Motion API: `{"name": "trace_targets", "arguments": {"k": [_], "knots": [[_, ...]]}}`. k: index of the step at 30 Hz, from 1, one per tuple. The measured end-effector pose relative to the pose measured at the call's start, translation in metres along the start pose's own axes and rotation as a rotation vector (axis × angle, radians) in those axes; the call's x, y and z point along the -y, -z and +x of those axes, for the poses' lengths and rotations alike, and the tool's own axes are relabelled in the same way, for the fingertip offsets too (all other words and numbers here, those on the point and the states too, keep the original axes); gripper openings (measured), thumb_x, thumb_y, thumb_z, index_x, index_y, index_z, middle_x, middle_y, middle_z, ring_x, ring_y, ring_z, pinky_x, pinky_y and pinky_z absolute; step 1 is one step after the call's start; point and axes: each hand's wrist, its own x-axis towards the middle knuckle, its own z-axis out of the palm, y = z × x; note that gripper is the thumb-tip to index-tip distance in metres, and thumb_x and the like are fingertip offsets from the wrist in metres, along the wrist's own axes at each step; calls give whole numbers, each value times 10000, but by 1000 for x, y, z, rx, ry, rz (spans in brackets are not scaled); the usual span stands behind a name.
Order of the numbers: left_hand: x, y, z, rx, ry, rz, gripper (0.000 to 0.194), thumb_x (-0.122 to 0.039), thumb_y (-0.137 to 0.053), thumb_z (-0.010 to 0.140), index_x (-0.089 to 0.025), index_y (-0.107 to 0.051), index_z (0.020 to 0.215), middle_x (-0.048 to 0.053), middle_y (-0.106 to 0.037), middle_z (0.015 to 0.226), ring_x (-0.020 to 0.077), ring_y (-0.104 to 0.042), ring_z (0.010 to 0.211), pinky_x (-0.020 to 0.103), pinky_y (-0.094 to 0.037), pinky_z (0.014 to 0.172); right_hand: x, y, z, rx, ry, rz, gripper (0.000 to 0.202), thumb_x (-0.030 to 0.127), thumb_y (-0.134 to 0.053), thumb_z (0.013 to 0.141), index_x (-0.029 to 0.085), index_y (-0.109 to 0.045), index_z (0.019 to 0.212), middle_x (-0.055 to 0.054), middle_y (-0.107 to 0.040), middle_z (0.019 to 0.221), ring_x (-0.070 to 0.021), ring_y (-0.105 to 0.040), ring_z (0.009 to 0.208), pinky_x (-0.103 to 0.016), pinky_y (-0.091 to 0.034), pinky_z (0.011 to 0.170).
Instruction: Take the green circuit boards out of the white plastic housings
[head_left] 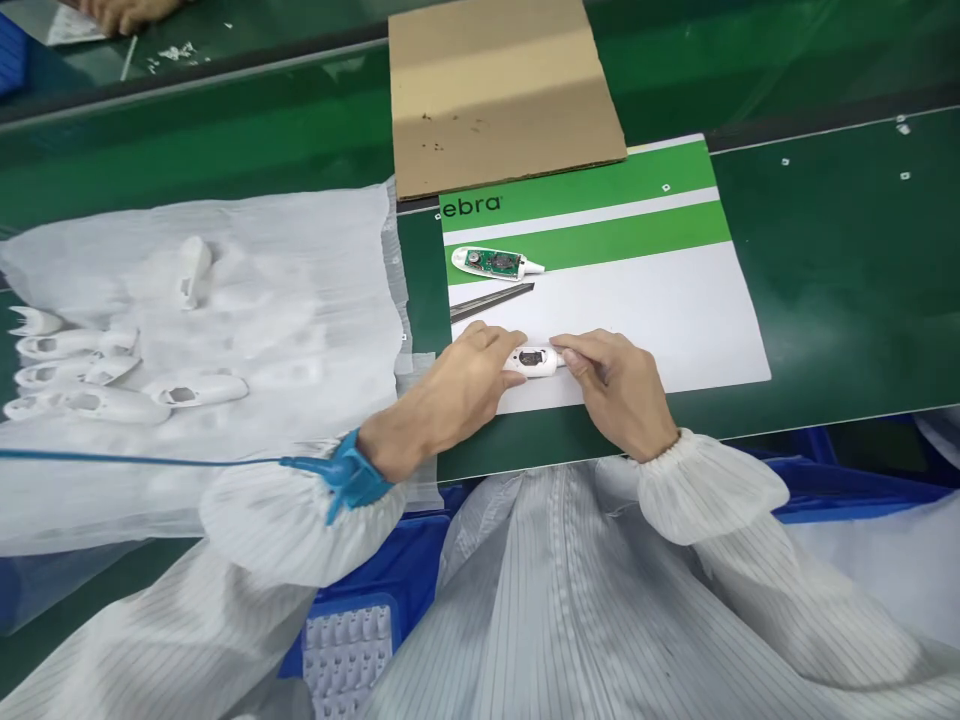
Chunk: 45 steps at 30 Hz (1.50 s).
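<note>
Over the white part of a printed sheet, a white digital thermometer (534, 361) lies level between my hands, its small dark window facing up. My left hand (471, 375) grips its wide end between thumb and fingers. The thumb and forefinger of my right hand (619, 385) pinch its narrow tip. Just beyond them, dark tweezers (495, 300) rest on the sheet (660, 310). Farther back is a second thermometer (491, 263), uncovered, with its green circuit board showing.
At left, several white plastic housings (202, 390) lie on white foam wrap (315, 370). A cardboard piece (502, 100) sits behind the sheet. Tiny white bits (904, 176) dot the green table (840, 280). A blue cord (150, 457) runs from my left wristband. Another person's hand (127, 12) shows at top left.
</note>
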Motion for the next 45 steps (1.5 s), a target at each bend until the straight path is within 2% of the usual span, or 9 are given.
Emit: {"name": "trace_targets", "arguments": {"k": [4, 8, 13, 19, 29, 34, 38, 41, 45], "knots": [[-6, 15, -2, 117, 127, -80, 383, -333, -501, 987, -153, -532, 1323, 95, -627, 1320, 245, -584, 1213, 393, -475, 1018, 1, 8, -2, 25, -22, 57, 292, 371, -496, 983, 236, -733, 1087, -33, -718, 945, -187, -614, 856, -322, -463, 722], [-9, 18, -2, 112, 167, -111, 387, -347, -509, 982, -154, -553, 1315, 81, -624, 1339, 250, -574, 1240, 393, -462, 1040, 3, 7, -1, 14, -20, 78, 281, 360, -505, 979, 228, -739, 1064, -36, -718, 948, -185, -622, 856, -316, -469, 708], [-8, 4, -3, 16, 108, -61, 339, -304, -540, 966, -151, -547, 1268, 93, -647, 1266, 255, -590, 1171, 412, -482, 999, 4, 6, -1, 23, 7, 18, 264, 383, -522, 974, 246, -725, 1072, -36, -717, 1003, -196, -614, 882, -345, -458, 762], [-18, -25, -1, -143, -3, 99, 179, -235, -519, 964, -145, -561, 1114, 121, -605, 1104, 264, -530, 1064, 417, -492, 888, 7, 1, -9, 5, 257, -403, 215, 301, -550, 962, 249, -664, 1138, -53, -685, 1077, -210, -541, 931, -377, -372, 802], [-17, -26, 8, 12, -87, 221, 132, -112, -430, 920, -142, -556, 944, 114, -524, 978, 282, -456, 958, 408, -410, 738, 5, 1, 4, 134, 359, -422, 196, 141, -468, 975, 164, -662, 956, -58, -631, 904, -192, -492, 813, -340, -413, 746], [-11, -17, 1, 38, -56, 150, 202, -178, -383, 980, -150, -579, 1024, 115, -551, 1064, 269, -477, 1000, 421, -438, 809, 6, 3, 4, 133, 388, -441, 187, 245, -563, 952, 159, -652, 1092, -77, -635, 974, -205, -521, 867, -354, -410, 750], [-1, -5, 9, -22, -61, -72, 285, -305, -442, 998, -157, -526, 1227, 116, -561, 1197, 250, -494, 1109, 408, -455, 927, 10, -2, 1, 80, 398, -487, 173, 242, -526, 971, 158, -670, 1016, -75, -634, 915, -200, -522, 826, -352, -398, 736], [6, -10, 24, -142, -100, -103, 333, -347, -399, 1014, -150, -500, 1264, 132, -536, 1274, 259, -467, 1167, 443, -423, 1002, 12, -3, -1, 67, 388, -484, 209, 277, -533, 969, 136, -669, 1044, -82, -644, 906, -208, -532, 831, -357, -409, 736], [9, -19, 35, -147, -148, -104, 294, -298, -322, 1029, -145, -527, 1174, 136, -551, 1195, 248, -478, 1100, 438, -428, 985, 21, -2, -2, 64, 373, -449, 217, 222, -509, 975, 141, -674, 1089, -85, -663, 913, -213, -542, 824, -365, -436, 760]]}}
